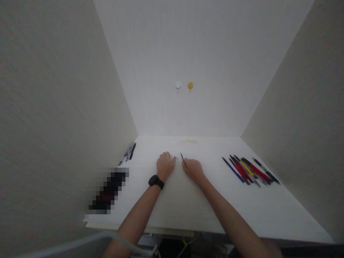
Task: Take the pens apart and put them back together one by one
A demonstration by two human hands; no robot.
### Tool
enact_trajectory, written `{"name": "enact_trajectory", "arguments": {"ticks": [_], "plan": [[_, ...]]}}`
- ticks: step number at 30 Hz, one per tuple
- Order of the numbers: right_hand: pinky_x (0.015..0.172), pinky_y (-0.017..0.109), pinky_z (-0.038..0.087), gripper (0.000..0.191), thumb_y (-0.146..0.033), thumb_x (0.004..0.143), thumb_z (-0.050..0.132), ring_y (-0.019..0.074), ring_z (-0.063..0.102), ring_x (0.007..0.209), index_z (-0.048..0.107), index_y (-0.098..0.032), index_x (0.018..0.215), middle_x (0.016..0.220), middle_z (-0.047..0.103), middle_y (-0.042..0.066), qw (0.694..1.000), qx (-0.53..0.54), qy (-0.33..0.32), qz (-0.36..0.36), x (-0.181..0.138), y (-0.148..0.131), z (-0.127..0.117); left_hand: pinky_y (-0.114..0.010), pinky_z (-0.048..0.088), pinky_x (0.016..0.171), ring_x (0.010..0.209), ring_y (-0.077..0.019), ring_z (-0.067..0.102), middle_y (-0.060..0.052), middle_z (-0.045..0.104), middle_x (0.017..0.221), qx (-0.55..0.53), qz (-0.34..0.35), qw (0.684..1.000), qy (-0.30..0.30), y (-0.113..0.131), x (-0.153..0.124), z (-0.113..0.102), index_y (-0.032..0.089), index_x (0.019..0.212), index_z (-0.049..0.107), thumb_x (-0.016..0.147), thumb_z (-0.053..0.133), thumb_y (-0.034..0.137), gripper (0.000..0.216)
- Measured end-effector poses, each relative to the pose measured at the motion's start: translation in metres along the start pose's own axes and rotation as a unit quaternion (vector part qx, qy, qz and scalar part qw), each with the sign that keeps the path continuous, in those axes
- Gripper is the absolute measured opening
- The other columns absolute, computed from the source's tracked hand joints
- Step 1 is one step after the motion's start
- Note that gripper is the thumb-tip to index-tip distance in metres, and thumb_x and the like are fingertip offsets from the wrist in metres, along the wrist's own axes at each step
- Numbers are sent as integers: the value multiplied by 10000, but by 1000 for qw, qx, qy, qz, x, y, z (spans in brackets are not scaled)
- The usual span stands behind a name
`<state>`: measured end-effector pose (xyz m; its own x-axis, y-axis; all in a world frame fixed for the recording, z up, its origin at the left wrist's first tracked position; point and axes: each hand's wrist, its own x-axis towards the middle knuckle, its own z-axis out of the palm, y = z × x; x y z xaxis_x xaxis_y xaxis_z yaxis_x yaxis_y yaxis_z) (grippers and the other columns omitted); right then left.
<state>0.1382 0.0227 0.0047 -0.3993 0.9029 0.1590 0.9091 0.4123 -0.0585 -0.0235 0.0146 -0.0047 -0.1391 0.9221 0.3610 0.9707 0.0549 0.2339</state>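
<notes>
My left hand [165, 166], with a black watch on its wrist, rests palm down on the white table. Its thumb stands apart from the fingers, and a small pale piece [171, 157] shows in the gap. Just beyond the thumb lies a tiny dark piece [176, 158], too small to name. Close by on the right, my right hand [194, 169] is closed, pinching a slim dark pen [182, 156] between thumb and fingers. The pen's far end points up and away; its lower part is hidden in the grip.
Several pens [248, 170] in black, red, yellow and blue lie at the right. More pens [127, 154] lie along the left edge, near a blurred dark patch [110, 190]. Rubber-band-like loops [191, 141] lie at the back. White and yellow hooks [190, 85] are on the wall.
</notes>
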Motion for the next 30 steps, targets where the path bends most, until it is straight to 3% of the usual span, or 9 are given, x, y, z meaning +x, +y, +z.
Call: {"name": "enact_trajectory", "arguments": {"ticks": [7, 19, 30], "plan": [[697, 277, 415, 283, -292, 960, 385, 202, 669, 791, 635, -159, 941, 885, 717, 103, 1000, 11, 1, -2, -2, 2, -1, -378, 346, 897, 1052, -253, 477, -95, 548, 1132, -42, 78, 996, 2, 3, 0, -4, 229, 1123, 597, 857, 558, 452, 349], [717, 286, 407, 309, -283, 961, 370, 205, 672, 798, 649, -150, 952, 908, 721, 127, 1000, 20, -5, 17, -4, -4, -1, -367, 339, 858, 1030, -231, 478, -51, 587, 1128, -65, 77, 995, -23, -1, 7, 1, 285, 987, 699, 871, 556, 380, 208], [694, 278, 389, 318, -330, 963, 372, 196, 661, 767, 643, -170, 919, 875, 718, 113, 999, 40, -4, 29, -4, -4, 3, -381, 328, 866, 1057, -244, 474, -46, 598, 1162, -58, 69, 995, -43, -2, 6, -2, 323, 1099, 682, 869, 565, 404, 270]]}}
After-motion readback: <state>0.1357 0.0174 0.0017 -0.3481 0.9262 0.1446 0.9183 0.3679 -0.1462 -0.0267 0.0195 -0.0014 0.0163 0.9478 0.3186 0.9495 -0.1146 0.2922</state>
